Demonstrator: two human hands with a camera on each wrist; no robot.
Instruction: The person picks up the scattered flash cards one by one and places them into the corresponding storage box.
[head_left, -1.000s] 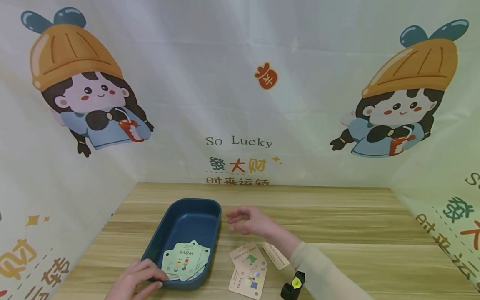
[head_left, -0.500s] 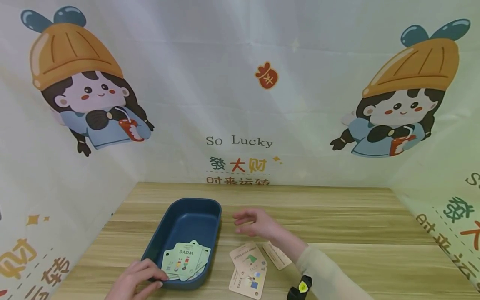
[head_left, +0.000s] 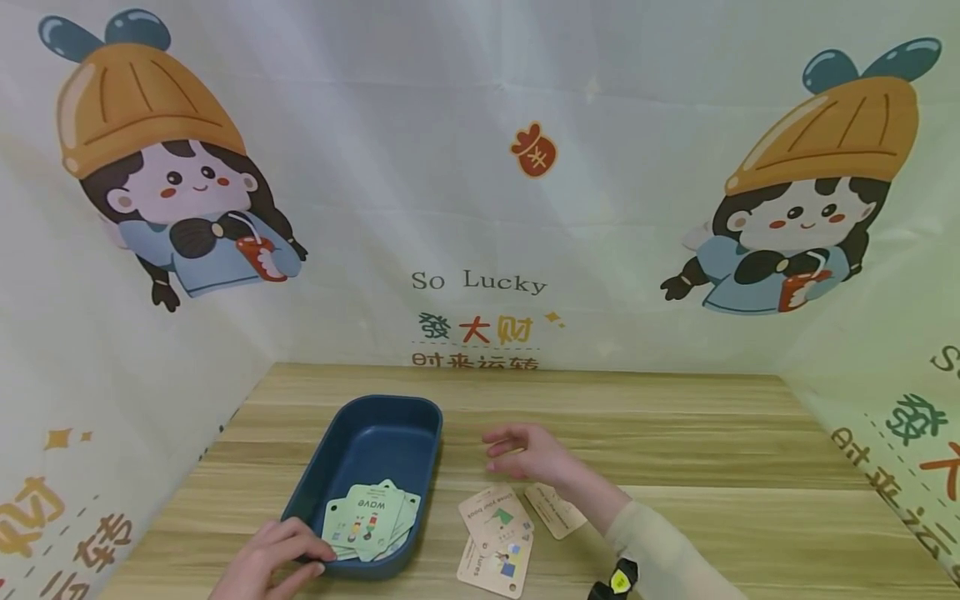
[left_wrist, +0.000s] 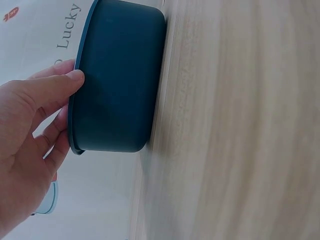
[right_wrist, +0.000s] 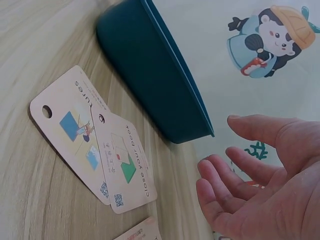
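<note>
At the left, the left hand [head_left: 270, 560] grips the near-left rim of the navy bin [head_left: 386, 454], the thumb on the outer wall and the fingers over the edge; its hold is the same as a second ago. The bin stands upright on the wood-grain desk [head_left: 690, 433], unmoved. Inside, a fanned pile of pale green cards [head_left: 371, 525] lies heaped at the near end, topped by one reading "wave", upside down in the head view; the pile is unchanged, and the far end shows bare floor.

Just right of the bin, the beige "Close your book" card [head_left: 497, 521] overlaps another beige card [head_left: 474, 573], its printed word partly covered, with "tures" legible. Both lie where they lay before.

Beyond them the right hand [head_left: 534, 454] hangs above the desk, holding nothing, thumb and loosely bent fingers apart. It has drifted rightward, away from the bin, over the last second. Below its wrist lies a third beige card [head_left: 557, 512], partly hidden by the forearm
</note>
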